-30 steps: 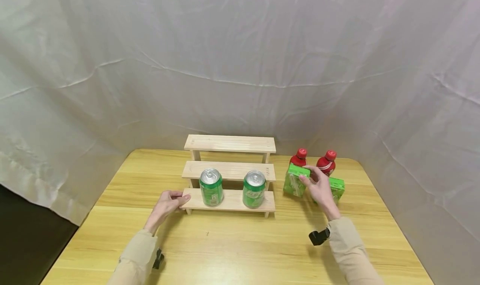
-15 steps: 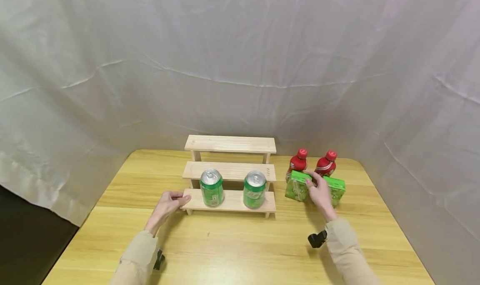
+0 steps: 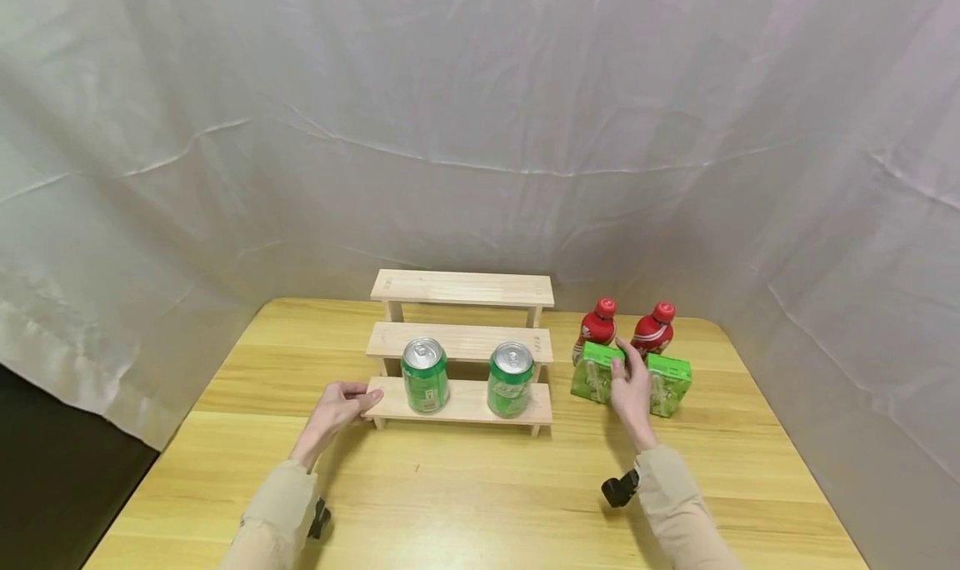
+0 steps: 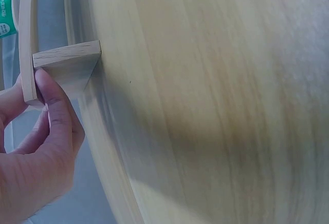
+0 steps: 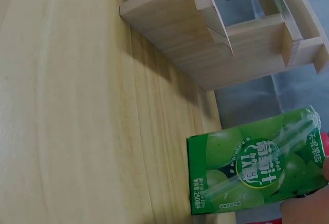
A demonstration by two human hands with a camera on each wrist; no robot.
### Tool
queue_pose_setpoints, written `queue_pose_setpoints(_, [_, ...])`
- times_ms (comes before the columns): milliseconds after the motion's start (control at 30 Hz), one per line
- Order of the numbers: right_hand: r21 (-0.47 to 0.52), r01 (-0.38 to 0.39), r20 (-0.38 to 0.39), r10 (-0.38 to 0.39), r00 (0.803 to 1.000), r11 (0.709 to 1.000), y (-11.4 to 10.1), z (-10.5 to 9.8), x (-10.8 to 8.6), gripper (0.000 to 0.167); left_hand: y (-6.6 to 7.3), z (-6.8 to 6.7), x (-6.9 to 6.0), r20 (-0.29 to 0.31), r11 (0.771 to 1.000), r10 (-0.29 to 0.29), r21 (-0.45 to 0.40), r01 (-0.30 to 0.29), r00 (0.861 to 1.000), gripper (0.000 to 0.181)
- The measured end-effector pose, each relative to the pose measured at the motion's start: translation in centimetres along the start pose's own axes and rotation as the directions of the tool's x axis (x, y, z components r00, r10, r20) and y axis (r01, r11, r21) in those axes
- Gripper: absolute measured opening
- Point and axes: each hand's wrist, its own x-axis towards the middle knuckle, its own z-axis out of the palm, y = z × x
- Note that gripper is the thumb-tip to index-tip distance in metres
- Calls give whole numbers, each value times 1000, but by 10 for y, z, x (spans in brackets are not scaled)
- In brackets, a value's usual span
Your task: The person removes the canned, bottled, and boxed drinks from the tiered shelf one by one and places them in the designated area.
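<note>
My left hand [image 3: 333, 412] pinches the left end of the lowest step of a three-tier wooden display stand [image 3: 459, 341]. In the left wrist view, thumb and fingers lie on either side of that board [image 4: 28, 44]. My right hand [image 3: 633, 391] holds the right edge of a green grape juice box [image 3: 595, 374], which stands upright on the table right of the stand. A straw in its wrapper is on the box's face [image 5: 257, 162] in the right wrist view. A second green juice box [image 3: 669, 385] stands just right of this hand.
Two green drink cans [image 3: 425, 376] [image 3: 510, 380] stand apart on the lowest step. Behind the juice boxes are two red-capped bottles [image 3: 597, 327] [image 3: 652, 330]. A pale curtain [image 3: 480, 137] surrounds the wooden table [image 3: 480, 503].
The juice box in my right hand has come down, turned slightly and now stands on the table. My right wrist has shifted left. My left hand has stayed on the stand.
</note>
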Motion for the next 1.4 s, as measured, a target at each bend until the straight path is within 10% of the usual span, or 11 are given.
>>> queue_pose_setpoints(500, [69, 264, -174, -249, 953, 962, -8, 18, -19, 50, -1, 0, 2, -1, 1000, -10, -11, 10, 1000, 50])
queue_pose_setpoints(800, [65, 262, 26, -264, 964, 963, -31, 25, -31, 65, -1, -1, 1, 2, 1000, 0, 23, 0, 1000, 53])
queue_pose_setpoints(1400, [69, 294, 287, -302, 909, 953, -60, 60, -51, 76, 0, 0, 0, 5, 1000, 2, 0, -2, 1000, 48])
